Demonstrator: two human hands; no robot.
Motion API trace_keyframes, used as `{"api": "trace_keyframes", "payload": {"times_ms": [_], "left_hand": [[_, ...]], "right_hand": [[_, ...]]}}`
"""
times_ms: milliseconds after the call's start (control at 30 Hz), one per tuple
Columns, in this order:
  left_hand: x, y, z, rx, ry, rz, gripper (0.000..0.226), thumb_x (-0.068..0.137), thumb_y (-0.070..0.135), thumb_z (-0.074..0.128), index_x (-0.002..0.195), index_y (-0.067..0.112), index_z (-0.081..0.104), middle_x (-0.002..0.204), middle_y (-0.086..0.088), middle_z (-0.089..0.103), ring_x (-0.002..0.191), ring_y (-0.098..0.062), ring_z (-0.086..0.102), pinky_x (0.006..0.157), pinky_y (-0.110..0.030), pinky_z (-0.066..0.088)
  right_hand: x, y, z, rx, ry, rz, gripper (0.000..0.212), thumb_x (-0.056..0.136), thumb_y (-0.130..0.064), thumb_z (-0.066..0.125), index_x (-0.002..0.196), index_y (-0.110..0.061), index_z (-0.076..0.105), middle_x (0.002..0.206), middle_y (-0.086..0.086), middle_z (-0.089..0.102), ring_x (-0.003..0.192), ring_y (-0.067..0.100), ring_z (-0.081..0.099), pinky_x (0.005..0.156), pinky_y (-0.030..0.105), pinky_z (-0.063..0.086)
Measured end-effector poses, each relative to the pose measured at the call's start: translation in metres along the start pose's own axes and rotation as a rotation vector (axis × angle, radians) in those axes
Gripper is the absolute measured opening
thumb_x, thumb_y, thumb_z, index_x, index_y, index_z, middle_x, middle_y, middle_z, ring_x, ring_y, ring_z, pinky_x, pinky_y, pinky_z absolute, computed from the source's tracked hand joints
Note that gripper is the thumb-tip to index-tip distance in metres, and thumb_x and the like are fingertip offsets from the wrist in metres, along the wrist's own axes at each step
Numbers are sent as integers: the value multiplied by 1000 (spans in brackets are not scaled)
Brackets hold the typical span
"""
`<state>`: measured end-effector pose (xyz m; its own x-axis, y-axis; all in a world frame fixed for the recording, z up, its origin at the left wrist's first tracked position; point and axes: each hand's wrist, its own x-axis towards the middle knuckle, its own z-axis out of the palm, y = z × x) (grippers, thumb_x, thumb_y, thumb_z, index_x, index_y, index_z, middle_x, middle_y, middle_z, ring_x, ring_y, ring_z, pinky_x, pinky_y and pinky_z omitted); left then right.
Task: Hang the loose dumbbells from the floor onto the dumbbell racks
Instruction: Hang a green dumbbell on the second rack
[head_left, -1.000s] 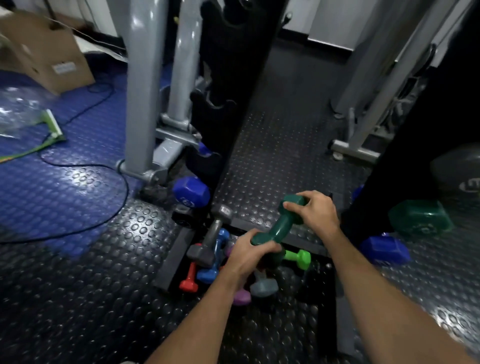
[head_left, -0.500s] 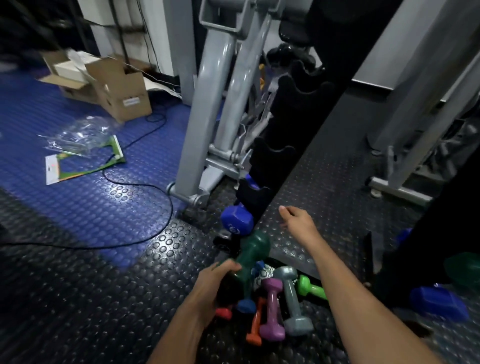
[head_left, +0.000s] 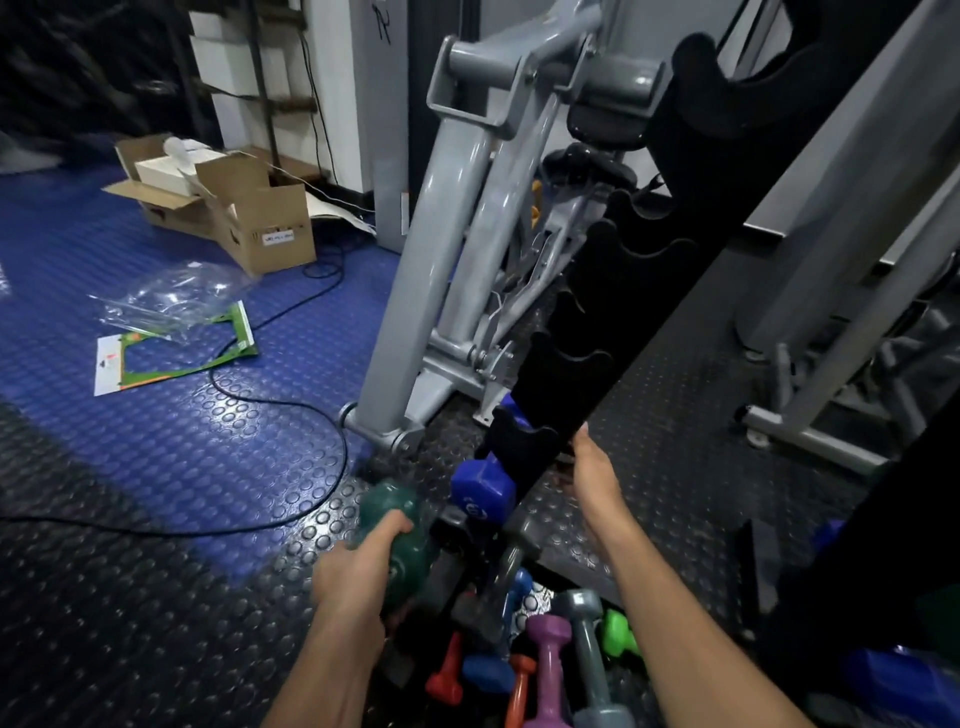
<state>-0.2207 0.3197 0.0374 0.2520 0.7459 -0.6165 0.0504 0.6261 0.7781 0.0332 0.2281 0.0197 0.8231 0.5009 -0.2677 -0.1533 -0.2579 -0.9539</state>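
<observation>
One green dumbbell (head_left: 396, 540) gripped in left hand (head_left: 353, 584), low beside black rack (head_left: 587, 364). Right hand (head_left: 595, 467) open, steadying rack post. Advice: lift level, seat handle squarely in empty cradle above blue dumbbell (head_left: 480, 491).

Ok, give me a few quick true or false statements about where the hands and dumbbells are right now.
1. The left hand grips the dark green dumbbell. True.
2. The right hand holds a purple dumbbell. False: it reaches to the black rack, and the purple dumbbell lies on the floor.
3. A blue dumbbell sits low on the rack. True.
4. The rack's upper cradles are all full. False: those in view are empty.
5. A cardboard box stands on the blue floor. True.
</observation>
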Motion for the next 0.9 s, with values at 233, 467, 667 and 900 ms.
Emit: {"api": "trace_keyframes", "payload": {"times_ms": [233,467,667,900], "left_hand": [[5,53,24,-20,-91,282,27,79,21,81,98,6,68,73,-12,71,53,-21,61,41,-26,42],[-1,98,79,50,-317,382,24,81,17,80,94,10,61,75,-9,68,51,-18,61,41,-23,39],[-10,107,107,122,-398,434,23,77,7,81,88,11,61,72,-6,67,52,-13,65,43,-24,48],[2,106,124,202,-446,445,38,70,15,85,101,9,63,84,-8,73,61,-13,72,58,-34,58]], "right_hand": [[8,10,5,6,27,-4,86,77,-93,34,139,-39,58,138,-8,64,128,18,59,112,51,44],[8,11,-2,-15,-21,18,80,82,-90,36,136,-37,62,133,-5,67,122,19,63,110,51,46],[11,16,-6,-41,-48,24,85,73,-98,37,136,-47,59,139,-11,64,131,20,58,114,54,42],[12,17,-7,-38,-63,8,93,65,-101,41,137,-44,59,136,-16,65,129,14,59,115,49,41]]}}
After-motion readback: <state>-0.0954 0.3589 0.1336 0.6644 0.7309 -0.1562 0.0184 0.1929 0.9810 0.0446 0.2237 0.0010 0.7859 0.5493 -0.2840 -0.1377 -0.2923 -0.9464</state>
